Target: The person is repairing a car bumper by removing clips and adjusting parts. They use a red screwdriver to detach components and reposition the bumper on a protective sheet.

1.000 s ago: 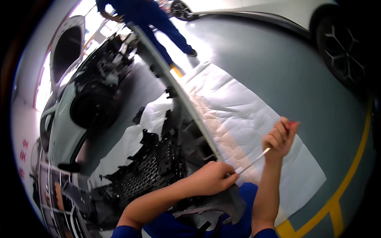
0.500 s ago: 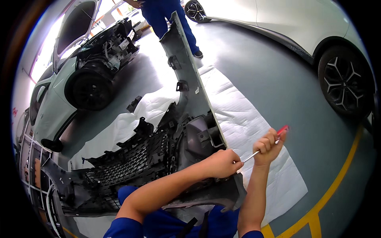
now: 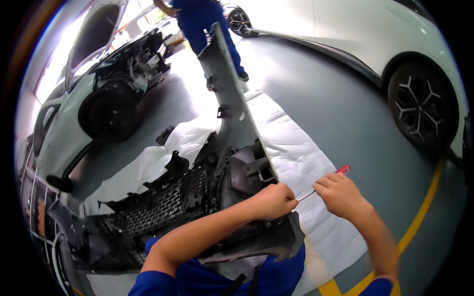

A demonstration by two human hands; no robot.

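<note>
Gripping the red-handled screwdriver (image 3: 327, 183) in a closed right hand (image 3: 339, 195), the person has brought the tool lower and closer to the bumper than a moment ago, its thin shaft now running straight to the left hand (image 3: 273, 200). That left hand is curled shut over the bumper's upper edge, fingers (image 3: 286, 190) wrapped tight, just where the tip meets it; the tip itself is hidden behind the knuckles. The grey car bumper (image 3: 232, 123) stands on its edge on the white padded sheet (image 3: 306, 163), grille side facing left, propped against the person's lap. The view has swung nearer too, so the work looks settled on that one spot by the edge. A person in blue (image 3: 207, 24) stands at the far end.
</note>
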